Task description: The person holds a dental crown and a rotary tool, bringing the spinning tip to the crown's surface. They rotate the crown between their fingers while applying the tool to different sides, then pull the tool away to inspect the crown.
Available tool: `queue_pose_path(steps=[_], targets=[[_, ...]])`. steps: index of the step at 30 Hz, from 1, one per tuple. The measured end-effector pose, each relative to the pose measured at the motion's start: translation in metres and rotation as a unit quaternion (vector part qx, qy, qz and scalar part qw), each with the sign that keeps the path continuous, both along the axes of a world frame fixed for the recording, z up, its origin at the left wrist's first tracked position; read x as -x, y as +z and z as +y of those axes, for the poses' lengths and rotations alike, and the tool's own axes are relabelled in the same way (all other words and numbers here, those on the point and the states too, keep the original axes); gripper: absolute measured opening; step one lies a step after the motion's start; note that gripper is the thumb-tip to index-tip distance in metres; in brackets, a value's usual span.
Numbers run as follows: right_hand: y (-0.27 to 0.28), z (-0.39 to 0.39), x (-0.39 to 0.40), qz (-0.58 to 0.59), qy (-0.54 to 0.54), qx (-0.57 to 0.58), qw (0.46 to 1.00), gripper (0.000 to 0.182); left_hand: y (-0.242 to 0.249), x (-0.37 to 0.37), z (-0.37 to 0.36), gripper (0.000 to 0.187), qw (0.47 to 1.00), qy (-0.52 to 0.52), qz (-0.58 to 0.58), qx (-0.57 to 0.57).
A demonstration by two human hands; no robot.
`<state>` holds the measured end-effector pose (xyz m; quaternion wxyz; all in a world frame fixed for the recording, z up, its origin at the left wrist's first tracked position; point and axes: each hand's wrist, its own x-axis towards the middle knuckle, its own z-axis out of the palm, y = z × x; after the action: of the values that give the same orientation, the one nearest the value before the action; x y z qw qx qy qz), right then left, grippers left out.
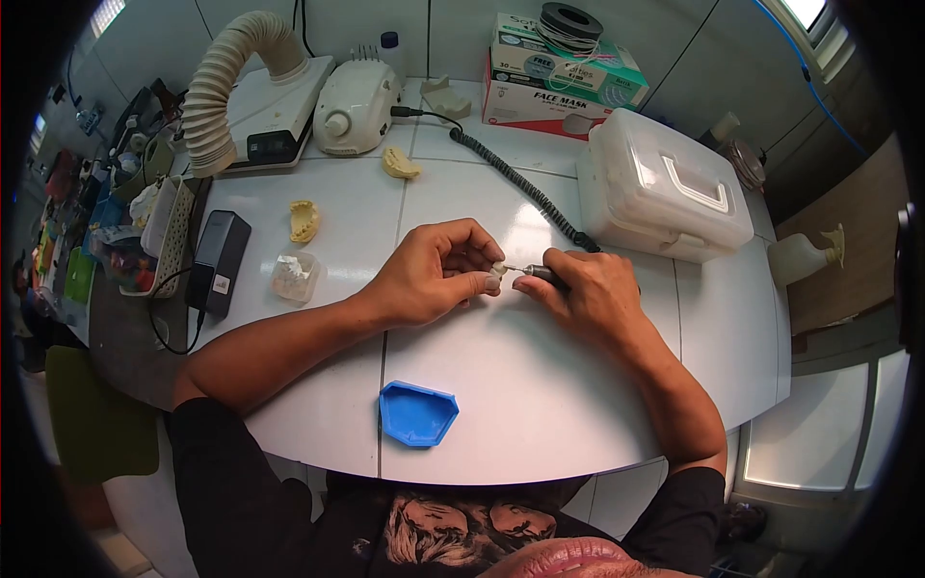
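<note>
Near the middle of the white tiled table, my left hand [438, 275] pinches a small pale piece [498, 270] between thumb and fingertips. From the right, my right hand [593, 294] grips a dark rotary handpiece [545, 275], and its thin bit reaches the pale piece. A black coiled cord [520, 183] runs from the white control unit [356, 108] down to behind my right hand. What the small piece is exactly is too small to tell.
A blue tray [418, 414] lies near the front edge. Left of my hands are a yellowish dental cast [303, 221], a small clear container [295, 276] and a black box [220, 263]. Another cast [400, 164] lies behind. A white case [665, 188] stands at the back right.
</note>
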<state>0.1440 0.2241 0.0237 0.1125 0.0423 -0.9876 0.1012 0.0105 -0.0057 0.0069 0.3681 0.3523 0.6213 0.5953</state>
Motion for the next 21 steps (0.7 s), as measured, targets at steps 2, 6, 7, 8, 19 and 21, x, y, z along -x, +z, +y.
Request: queue_pose_path(steps=[2, 6, 7, 8, 19, 21], targets=[[-0.0001, -0.0002, -0.0002, 0.003, 0.001, -0.002, 1.000, 0.057, -0.0030, 0.0036, 0.0001, 0.023, 1.000, -0.009, 0.021, -0.004], [-0.0001, 0.0007, 0.0009, 0.004, 0.002, -0.011, 1.000, 0.056, -0.0036, 0.0040, 0.0000, 0.023, 1.000, -0.003, 0.015, -0.004], [-0.0009, 0.0013, 0.0014, 0.005, 0.000, -0.013, 1.000, 0.056, -0.0037, 0.0040, 0.0001, 0.023, 1.000, -0.005, 0.015, -0.008], [-0.0018, 0.0011, 0.0012, 0.011, 0.001, -0.011, 1.000, 0.056, -0.0036, 0.0039, 0.0003, 0.024, 1.000, -0.006, 0.015, -0.011], [-0.0022, 0.0016, 0.0011, 0.013, 0.003, -0.003, 1.000, 0.057, 0.0018, 0.0025, -0.0001, 0.023, 1.000, -0.012, -0.007, 0.002], [-0.0028, 0.0012, 0.0009, 0.017, 0.006, -0.003, 1.000, 0.058, 0.0024, 0.0035, -0.0001, 0.023, 1.000, -0.012, -0.006, 0.004]])
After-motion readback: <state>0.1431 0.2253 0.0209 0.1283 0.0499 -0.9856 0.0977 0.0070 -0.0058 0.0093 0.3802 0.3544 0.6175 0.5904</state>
